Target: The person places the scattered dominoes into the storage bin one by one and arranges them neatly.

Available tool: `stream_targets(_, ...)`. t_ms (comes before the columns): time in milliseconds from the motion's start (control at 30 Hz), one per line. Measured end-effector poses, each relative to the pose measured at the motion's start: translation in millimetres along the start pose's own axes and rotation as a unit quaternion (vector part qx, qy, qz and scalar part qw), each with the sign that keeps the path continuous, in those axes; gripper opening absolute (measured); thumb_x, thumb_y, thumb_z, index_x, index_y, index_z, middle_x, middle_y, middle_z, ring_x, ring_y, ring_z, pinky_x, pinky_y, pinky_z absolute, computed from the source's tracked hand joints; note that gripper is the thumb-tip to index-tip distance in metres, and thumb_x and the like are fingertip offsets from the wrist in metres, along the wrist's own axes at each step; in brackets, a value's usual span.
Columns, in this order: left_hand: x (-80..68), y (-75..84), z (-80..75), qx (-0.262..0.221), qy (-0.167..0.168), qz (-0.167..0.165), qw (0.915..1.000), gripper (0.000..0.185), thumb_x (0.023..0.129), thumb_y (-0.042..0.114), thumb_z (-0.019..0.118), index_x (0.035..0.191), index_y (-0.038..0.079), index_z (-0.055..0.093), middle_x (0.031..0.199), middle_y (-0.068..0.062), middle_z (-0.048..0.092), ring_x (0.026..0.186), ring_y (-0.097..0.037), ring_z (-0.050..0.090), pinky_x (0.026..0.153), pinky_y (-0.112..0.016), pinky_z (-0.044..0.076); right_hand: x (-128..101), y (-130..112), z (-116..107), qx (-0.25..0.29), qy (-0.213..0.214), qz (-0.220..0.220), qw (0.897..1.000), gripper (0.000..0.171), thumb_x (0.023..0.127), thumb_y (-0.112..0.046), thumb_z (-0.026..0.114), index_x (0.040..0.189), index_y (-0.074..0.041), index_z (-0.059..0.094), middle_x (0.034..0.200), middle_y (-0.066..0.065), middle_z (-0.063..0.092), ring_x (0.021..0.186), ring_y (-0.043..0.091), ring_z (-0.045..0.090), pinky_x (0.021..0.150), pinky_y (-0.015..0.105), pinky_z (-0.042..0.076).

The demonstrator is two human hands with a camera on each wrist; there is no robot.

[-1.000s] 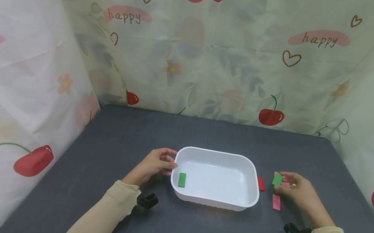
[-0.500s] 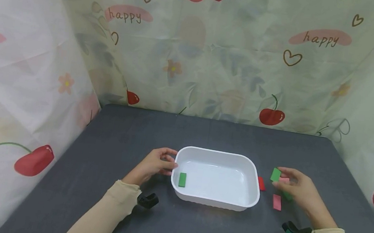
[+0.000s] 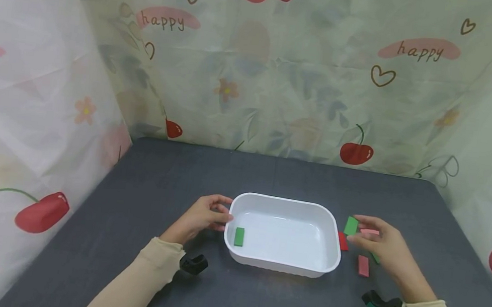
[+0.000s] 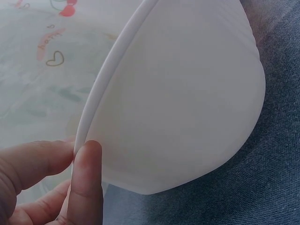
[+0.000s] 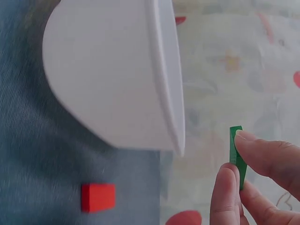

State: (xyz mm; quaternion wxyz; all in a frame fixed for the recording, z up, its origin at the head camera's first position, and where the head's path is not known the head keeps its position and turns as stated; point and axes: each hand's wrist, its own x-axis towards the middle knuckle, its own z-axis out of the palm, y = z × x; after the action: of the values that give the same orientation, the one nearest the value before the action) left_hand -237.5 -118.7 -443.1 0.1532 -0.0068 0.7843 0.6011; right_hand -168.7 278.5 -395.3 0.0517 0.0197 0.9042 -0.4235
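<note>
My left hand (image 3: 204, 215) pinches the left rim of a white plastic basin (image 3: 280, 268). In the left wrist view, the thumb and a finger lie on either side of the basin's rim (image 4: 101, 75). Between the thumb and fingertips of my right hand (image 3: 379, 239) is a green block (image 3: 350, 225), raised just right of the basin. The right wrist view shows this thin green block (image 5: 237, 157) edge-on, beside the basin's wall (image 5: 108, 70). Another green block (image 3: 239, 237) lies inside the basin at its left end.
A red block (image 3: 343, 241) lies on the dark table (image 3: 207, 169) against the basin's right side. A pink block (image 3: 363, 266) sits below my right hand, which partly hides another pink block (image 3: 370, 231) and a green one (image 3: 374, 258). A patterned curtain (image 3: 255, 73) encloses the table.
My right hand has risen a little and moved left toward the basin with the green block. The left hand has stayed at the basin's rim.
</note>
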Motion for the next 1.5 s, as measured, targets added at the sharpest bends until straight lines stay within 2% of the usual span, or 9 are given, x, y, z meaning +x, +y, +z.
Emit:
stream_targets(267,0.0,0.6,-1.0,-0.001,-0.002,-0.003,1.0,0.049,0.082,0.007,0.076,0.127,0.009,0.058,0.097,-0.011,0.064,0.074,-0.016,0.064,0.066,-0.029,0.06,-3,-19,12,0.061,-0.031,-0.013,0.998,0.067,0.086,-0.029,0.074,0.141,-0.005,0.044,0.127,0.021,0.056,0.098,0.015,0.066,0.087,0.039,0.057)
stream_targets(467,1.2,0.6,-1.2,-0.017,-0.01,-0.003,0.9998,0.05,0.082,0.006,0.076,0.128,0.009,0.058,0.097,-0.011,0.064,0.074,-0.015,0.065,0.066,-0.029,0.06,0,-28,22,0.065,-0.042,-0.012,0.997,0.068,0.085,-0.026,0.075,0.141,-0.004,0.044,0.114,0.017,0.067,0.099,0.018,0.066,0.086,0.042,0.057)
stream_targets(567,2.3,-0.1,-1.2,-0.019,-0.011,-0.005,0.9998,0.049,0.082,0.006,0.076,0.128,0.009,0.058,0.097,-0.011,0.065,0.074,-0.015,0.065,0.065,-0.029,0.06,-1,-32,27,0.06,-0.046,-0.013,0.997,0.068,0.084,-0.027,0.076,0.141,-0.005,0.044,0.111,0.015,0.069,0.101,0.019,0.065,0.084,0.038,0.057)
stream_targets(700,2.7,-0.6,-1.4,-0.017,-0.011,-0.004,0.9998,0.049,0.082,0.006,0.076,0.128,0.009,0.058,0.097,-0.011,0.065,0.074,-0.015,0.065,0.066,-0.029,0.06,0,-36,33,0.063,-0.052,-0.024,0.996,0.067,0.083,-0.026,0.077,0.139,-0.006,0.047,0.116,0.017,0.065,0.1,0.02,0.064,0.078,0.029,0.053)
stream_targets(867,1.3,-0.3,-1.7,-0.018,-0.012,-0.003,0.9998,0.049,0.082,0.006,0.076,0.128,0.009,0.058,0.097,-0.011,0.064,0.074,-0.015,0.065,0.066,-0.029,0.06,4,-40,43,0.068,-0.06,-0.045,0.995,0.063,0.081,-0.024,0.079,0.135,-0.006,0.052,0.12,0.018,0.061,0.096,0.019,0.066,0.072,0.024,0.053)
stream_targets(1000,1.3,-0.3,-1.2,-0.017,-0.014,-0.002,0.9998,0.049,0.082,0.006,0.076,0.128,0.009,0.058,0.097,-0.011,0.065,0.073,-0.015,0.065,0.066,-0.029,0.06,6,-45,52,0.068,-0.063,-0.055,0.994,0.06,0.08,-0.021,0.079,0.133,-0.006,0.054,0.123,0.017,0.059,0.094,0.019,0.067,0.073,0.024,0.054)
stream_targets(1200,-0.3,1.4,0.2,-0.012,-0.01,-0.002,0.9999,0.049,0.082,0.008,0.076,0.128,0.01,0.058,0.098,-0.011,0.065,0.074,-0.016,0.065,0.066,-0.029,0.06,7,-53,64,0.073,-0.072,-0.047,0.994,0.058,0.08,-0.02,0.08,0.13,-0.008,0.056,0.112,0.012,0.064,0.089,0.017,0.067,0.071,0.026,0.052)
stream_targets(1367,0.4,1.0,0.4,-0.012,-0.01,-0.001,0.9999,0.05,0.082,0.008,0.076,0.128,0.01,0.058,0.098,-0.011,0.065,0.074,-0.015,0.065,0.065,-0.029,0.06,9,-58,76,0.098,-0.082,-0.055,0.99,0.056,0.079,-0.015,0.08,0.129,-0.005,0.057,0.121,0.014,0.058,0.089,0.017,0.066,0.073,0.027,0.056)
stream_targets(1500,1.2,0.1,-0.1,-0.014,-0.008,-0.003,0.9999,0.049,0.082,0.007,0.076,0.127,0.01,0.058,0.097,-0.011,0.065,0.073,-0.016,0.065,0.066,-0.029,0.06,10,-62,86,0.104,-0.088,-0.058,0.989,0.056,0.079,-0.013,0.08,0.128,-0.004,0.057,0.122,0.015,0.058,0.088,0.017,0.066,0.069,0.026,0.056)
